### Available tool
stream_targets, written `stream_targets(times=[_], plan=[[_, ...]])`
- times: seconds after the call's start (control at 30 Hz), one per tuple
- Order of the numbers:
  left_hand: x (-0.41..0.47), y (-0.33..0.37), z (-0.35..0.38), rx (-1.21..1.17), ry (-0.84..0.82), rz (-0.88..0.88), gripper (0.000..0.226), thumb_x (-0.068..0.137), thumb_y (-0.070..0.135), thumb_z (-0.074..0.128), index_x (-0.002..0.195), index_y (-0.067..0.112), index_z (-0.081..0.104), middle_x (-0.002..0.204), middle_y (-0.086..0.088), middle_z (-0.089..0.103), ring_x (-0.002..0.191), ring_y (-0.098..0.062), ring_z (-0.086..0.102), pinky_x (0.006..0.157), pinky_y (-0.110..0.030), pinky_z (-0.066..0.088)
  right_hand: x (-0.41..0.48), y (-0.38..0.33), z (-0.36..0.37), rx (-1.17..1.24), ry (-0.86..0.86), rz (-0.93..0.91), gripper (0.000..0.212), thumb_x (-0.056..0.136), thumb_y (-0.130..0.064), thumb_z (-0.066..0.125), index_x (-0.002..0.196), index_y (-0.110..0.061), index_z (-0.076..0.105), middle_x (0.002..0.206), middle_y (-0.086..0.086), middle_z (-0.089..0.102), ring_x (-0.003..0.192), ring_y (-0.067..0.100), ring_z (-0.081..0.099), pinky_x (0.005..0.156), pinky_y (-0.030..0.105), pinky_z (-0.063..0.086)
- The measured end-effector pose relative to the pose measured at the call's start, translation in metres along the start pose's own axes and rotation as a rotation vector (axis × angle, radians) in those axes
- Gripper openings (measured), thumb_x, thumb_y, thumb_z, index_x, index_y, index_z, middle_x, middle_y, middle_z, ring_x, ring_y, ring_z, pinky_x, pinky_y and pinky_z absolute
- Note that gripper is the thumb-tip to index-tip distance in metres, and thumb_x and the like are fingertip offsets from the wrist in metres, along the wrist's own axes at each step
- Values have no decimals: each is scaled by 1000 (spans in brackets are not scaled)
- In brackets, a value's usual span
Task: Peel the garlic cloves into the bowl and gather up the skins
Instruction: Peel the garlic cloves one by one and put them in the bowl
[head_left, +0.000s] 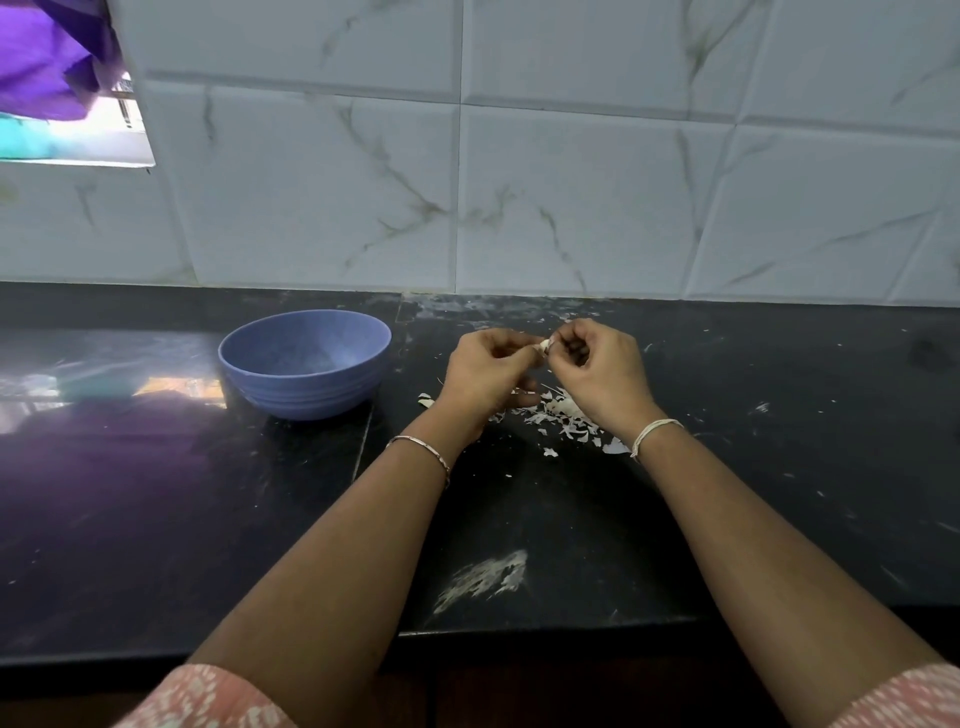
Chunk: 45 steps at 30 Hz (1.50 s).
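A pale garlic clove (545, 345) is pinched between both hands above the black counter. My left hand (485, 371) grips it from the left and my right hand (597, 371) pinches it from the right, fingers curled. Beneath the hands lies a scatter of white garlic skins (558, 415) on the counter. A blue bowl (304, 364) stands to the left of my left hand; its visible inside wall is bare and its bottom is hidden from this angle.
The black stone counter (779, 441) runs to a marble-tiled wall (571, 182) behind. A white smear (485, 577) marks the counter near its front edge. A window opening with purple cloth (47, 57) is at the top left.
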<state>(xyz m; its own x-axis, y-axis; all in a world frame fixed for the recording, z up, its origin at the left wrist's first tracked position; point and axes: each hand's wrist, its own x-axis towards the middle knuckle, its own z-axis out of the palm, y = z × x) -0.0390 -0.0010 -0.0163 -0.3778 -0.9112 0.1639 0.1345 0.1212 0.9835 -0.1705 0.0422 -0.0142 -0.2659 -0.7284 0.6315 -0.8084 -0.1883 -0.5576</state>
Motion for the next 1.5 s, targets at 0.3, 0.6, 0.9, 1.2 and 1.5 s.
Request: stream_targets(times=[0.3,0.6,0.9,1.2,1.5], plan=[[-1,0,3,165,47,61,12,88,7,65,96,3,73,83,-7,69,58,-13,62,66,-37,60,1,2,0,-112,1,-111,3,82,-12,64,79,-12,65,72,-4,60,66,14,54,62,26,40],[-3,5,2,79,132,30,13,84,8,64,78,-2,70,69,-10,68,47,-14,56,58,-32,58,0,5,-6,-267,-29,-246,4,85,-13,62,81,-11,61,76,-1,58,72,18,51,66,32,42],[0,4,-7,-223,-29,-146,20,93,8,64,107,-6,65,86,-9,71,56,-10,59,56,-26,59,3,15,-20,-242,-46,-74,22,94,-32,60,92,-15,73,98,-3,54,87,16,57,78,31,47],[0,2,-6,-195,-78,-144,9,95,5,59,101,6,66,84,-6,69,59,-13,61,58,-29,60,3,8,-16,30,-22,-23,14,84,-7,70,86,-20,64,81,-10,66,75,9,64,73,28,55],[-1,2,-6,-156,-136,-145,8,93,8,64,98,4,68,82,-2,68,59,-9,62,57,-28,60,3,7,-9,-32,-61,-147,13,83,-10,71,91,-20,74,84,-5,69,75,10,63,70,27,54]])
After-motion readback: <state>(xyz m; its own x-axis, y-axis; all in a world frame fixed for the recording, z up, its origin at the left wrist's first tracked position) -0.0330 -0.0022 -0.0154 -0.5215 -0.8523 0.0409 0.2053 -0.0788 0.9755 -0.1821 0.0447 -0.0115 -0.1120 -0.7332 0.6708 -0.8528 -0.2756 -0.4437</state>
